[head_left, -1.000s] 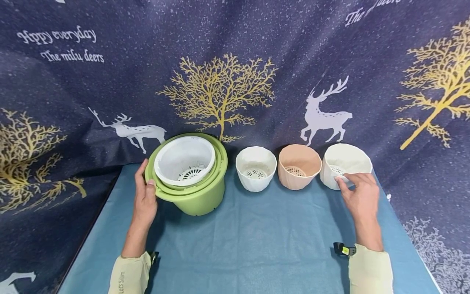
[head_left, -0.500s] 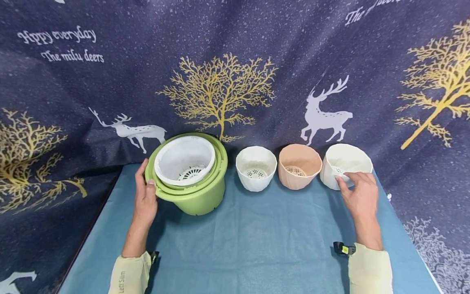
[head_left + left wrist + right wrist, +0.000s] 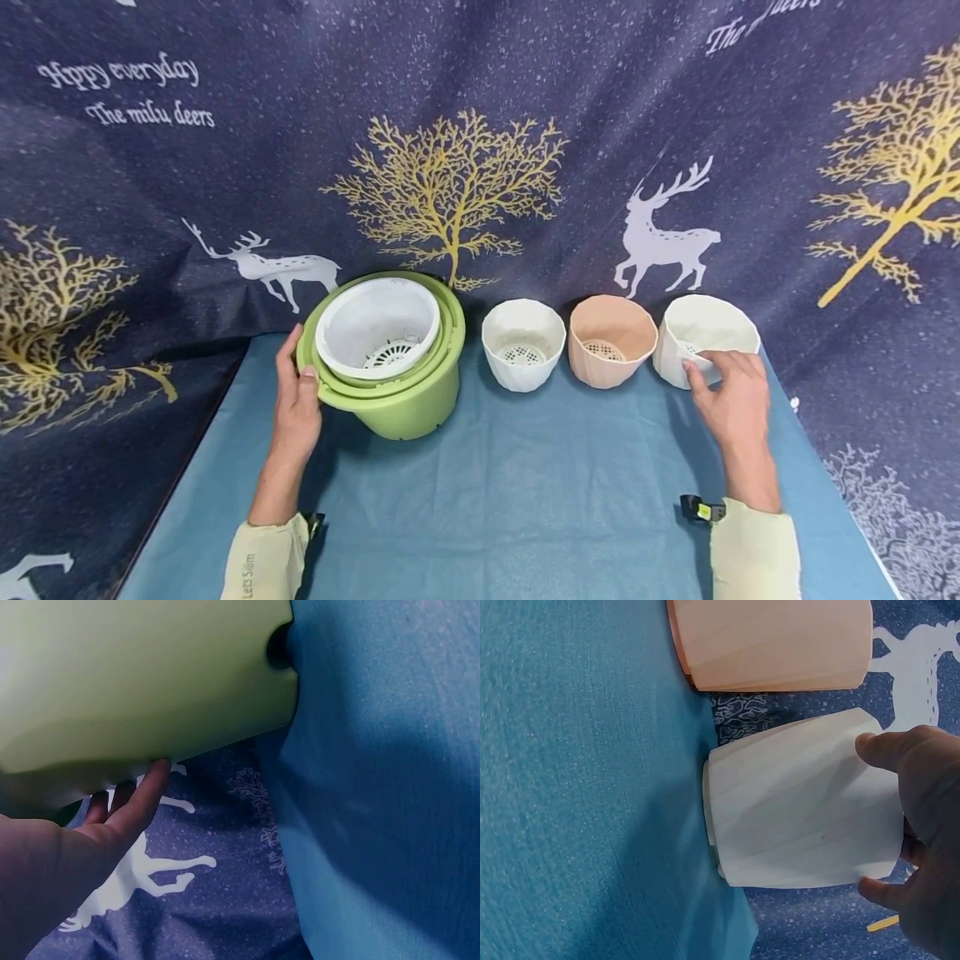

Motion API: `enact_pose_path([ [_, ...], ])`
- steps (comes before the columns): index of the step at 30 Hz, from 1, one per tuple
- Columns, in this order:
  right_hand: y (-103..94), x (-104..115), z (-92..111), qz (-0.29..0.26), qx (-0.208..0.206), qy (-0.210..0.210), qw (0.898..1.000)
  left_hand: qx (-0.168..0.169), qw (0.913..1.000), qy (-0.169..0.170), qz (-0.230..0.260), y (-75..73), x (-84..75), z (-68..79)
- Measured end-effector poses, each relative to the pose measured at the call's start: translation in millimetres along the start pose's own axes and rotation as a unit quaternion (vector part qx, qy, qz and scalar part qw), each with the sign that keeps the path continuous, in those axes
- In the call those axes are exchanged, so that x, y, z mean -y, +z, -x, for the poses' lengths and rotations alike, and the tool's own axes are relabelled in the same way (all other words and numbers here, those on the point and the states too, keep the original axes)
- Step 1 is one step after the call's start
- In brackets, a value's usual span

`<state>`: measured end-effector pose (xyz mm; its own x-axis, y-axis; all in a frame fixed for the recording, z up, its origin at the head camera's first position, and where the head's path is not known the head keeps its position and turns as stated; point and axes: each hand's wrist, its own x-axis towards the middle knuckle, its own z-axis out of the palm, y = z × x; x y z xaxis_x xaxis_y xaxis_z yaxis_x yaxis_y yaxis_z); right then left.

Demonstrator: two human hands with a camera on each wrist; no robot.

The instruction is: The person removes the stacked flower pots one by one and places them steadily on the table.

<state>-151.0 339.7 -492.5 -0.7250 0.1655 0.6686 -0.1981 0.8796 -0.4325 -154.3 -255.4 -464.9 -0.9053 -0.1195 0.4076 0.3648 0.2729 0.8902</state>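
At the left of the row in the head view stands a large green flowerpot (image 3: 408,415), with a white slotted-bottom pot (image 3: 345,333) nested inside. My left hand (image 3: 296,408) holds its left side, thumb at the rim and fingers along the outside. In the left wrist view, fingers (image 3: 150,787) touch the green wall. My right hand (image 3: 738,400) grips the near right side of a cream faceted flowerpot (image 3: 712,321) at the right end. The right wrist view has the thumb (image 3: 877,750) on the pot's outer wall, near the rim; some fingertips are hidden.
Between them stand a white faceted flowerpot (image 3: 522,375) and a peach one (image 3: 600,367), both with perforated bottoms. A blue cloth (image 3: 510,500) covers the table. Behind the row hangs a dark curtain (image 3: 525,75) with deer and tree prints.
My right hand has shifted very slightly left at the cream flowerpot. The left hand and the green flowerpot stay where they were.
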Motion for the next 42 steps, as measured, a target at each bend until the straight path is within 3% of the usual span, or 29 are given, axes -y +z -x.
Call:
enact_pose_path([
  [17, -6.3, 4.8, -3.2, -0.002, -0.005, -0.013, 1.000, -0.009, 0.9999, 0.003, -0.011, 0.5, -1.1, 0.5],
  [31, -20.8, 22.2, -11.6, -0.003, -0.031, -0.044, 0.999, -0.009, 0.9999, 0.008, 0.001, 0.2, 1.3, -0.3],
  [42, -31.6, 41.9, -16.1, -0.004, -0.036, -0.043, 0.998, -0.008, 0.9999, 0.006, 0.002, 0.5, 0.4, 0.4],
])
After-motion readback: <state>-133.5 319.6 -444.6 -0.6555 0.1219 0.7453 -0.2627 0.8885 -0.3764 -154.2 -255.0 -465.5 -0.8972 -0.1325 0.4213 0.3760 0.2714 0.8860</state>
